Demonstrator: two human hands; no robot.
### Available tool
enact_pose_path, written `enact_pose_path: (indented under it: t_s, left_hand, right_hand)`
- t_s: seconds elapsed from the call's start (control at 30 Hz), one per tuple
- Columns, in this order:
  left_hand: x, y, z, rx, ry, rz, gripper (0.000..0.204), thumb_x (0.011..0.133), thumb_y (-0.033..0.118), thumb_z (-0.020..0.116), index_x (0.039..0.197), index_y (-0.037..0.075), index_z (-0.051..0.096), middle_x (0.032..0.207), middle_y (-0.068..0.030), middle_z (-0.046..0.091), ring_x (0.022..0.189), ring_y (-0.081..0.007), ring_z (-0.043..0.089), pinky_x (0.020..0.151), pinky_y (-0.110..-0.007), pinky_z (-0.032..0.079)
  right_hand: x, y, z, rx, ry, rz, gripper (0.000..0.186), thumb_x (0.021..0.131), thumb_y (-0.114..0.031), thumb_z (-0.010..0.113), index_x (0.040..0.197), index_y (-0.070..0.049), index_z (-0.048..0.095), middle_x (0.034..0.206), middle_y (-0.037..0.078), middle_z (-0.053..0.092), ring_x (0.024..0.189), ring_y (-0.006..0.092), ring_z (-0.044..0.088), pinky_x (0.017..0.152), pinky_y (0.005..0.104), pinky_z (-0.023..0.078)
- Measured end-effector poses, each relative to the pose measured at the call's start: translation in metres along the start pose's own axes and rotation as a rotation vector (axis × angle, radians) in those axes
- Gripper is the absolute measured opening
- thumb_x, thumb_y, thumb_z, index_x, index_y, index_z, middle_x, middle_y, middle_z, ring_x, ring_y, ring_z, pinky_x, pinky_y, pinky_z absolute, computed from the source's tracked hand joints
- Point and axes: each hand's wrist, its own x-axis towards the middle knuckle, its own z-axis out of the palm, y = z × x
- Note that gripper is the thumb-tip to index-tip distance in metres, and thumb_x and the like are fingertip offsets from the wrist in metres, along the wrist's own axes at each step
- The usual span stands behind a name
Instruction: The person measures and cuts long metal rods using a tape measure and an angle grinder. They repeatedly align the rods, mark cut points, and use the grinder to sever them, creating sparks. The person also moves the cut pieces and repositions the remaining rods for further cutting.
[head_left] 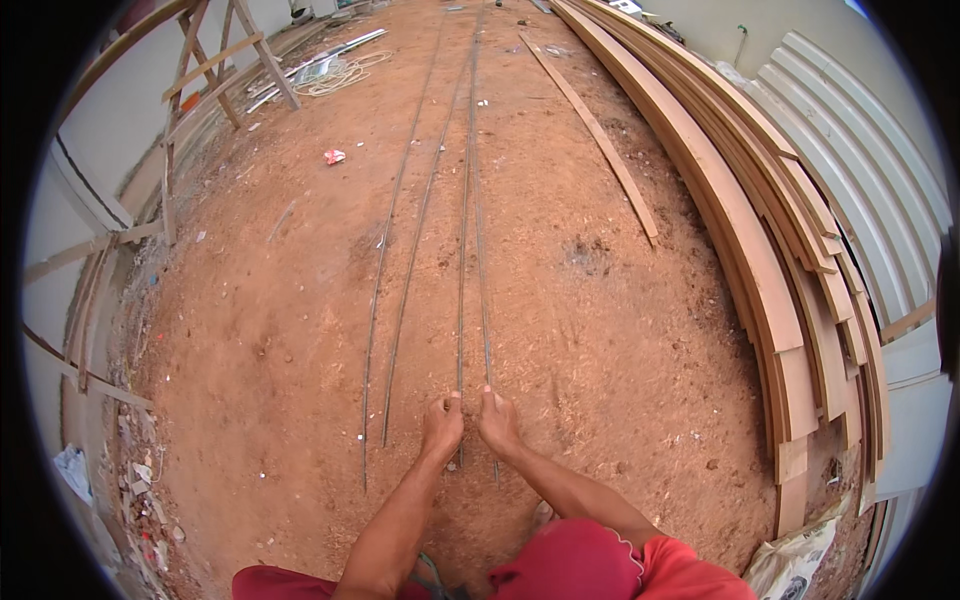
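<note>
Long, thin steel rods lie stretched away from me over the reddish dirt ground. My left hand is closed on one steel rod just left of centre, its end showing below my fingers. Beside it, a small gap to the right, my right hand is closed on another rod, which also runs out below the hand. To the left, two more rods lie on the dirt, apart from both hands. My forearms come up from the lower edge over my red clothing.
Stacked timber boards run along the right, beside pale corrugated sheets and a sack. A loose board lies nearer centre. Wooden trestle frames, a white wall, coiled cord and rubble line the left.
</note>
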Motion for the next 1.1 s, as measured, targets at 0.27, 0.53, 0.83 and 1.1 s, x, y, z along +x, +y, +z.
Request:
enact_pose_path:
  t_s: [0.27,0.53,0.83,1.1]
  left_hand:
    - [-0.016,0.150,0.013,-0.711,-0.334,0.110,0.039,0.113,0.034,0.039,0.114,-0.001,0.057,0.071,-0.0057,0.054,0.053,-0.0148,0.052,0.051,-0.032,0.049]
    - [0.027,0.086,0.080,-0.594,-0.315,-0.034,0.038,0.114,0.033,0.038,0.096,0.004,0.055,0.060,-0.0002,0.043,0.046,-0.0118,0.038,0.041,-0.032,0.038]
    - [0.034,0.102,0.101,-0.798,-0.313,0.014,0.038,0.113,0.036,0.038,0.088,0.009,0.048,0.058,0.0010,0.039,0.045,-0.0113,0.036,0.040,-0.031,0.035]
    - [0.023,0.076,0.108,-0.668,-0.267,0.017,0.040,0.114,0.034,0.038,0.084,0.009,0.048,0.057,0.0009,0.040,0.044,-0.0104,0.035,0.039,-0.031,0.034]
  right_hand:
    - [-0.024,-0.062,-0.028,0.199,-0.088,0.025,0.051,0.113,-0.032,0.035,0.105,0.009,0.064,0.080,0.016,0.068,0.074,0.0273,0.065,0.070,0.0460,0.049]
    - [-0.006,0.023,-0.028,-0.179,0.025,-0.055,0.049,0.110,-0.032,0.040,0.107,0.010,0.064,0.088,0.027,0.071,0.085,0.0379,0.071,0.077,0.0474,0.052]
    - [0.009,0.008,-0.060,-0.280,0.035,-0.155,0.045,0.107,-0.029,0.043,0.100,0.009,0.066,0.084,0.037,0.066,0.086,0.0518,0.069,0.071,0.0561,0.051]
    - [-0.006,0.040,-0.043,-0.239,0.094,-0.115,0.049,0.110,-0.031,0.039,0.102,0.009,0.067,0.086,0.037,0.067,0.088,0.0519,0.069,0.074,0.0561,0.051]
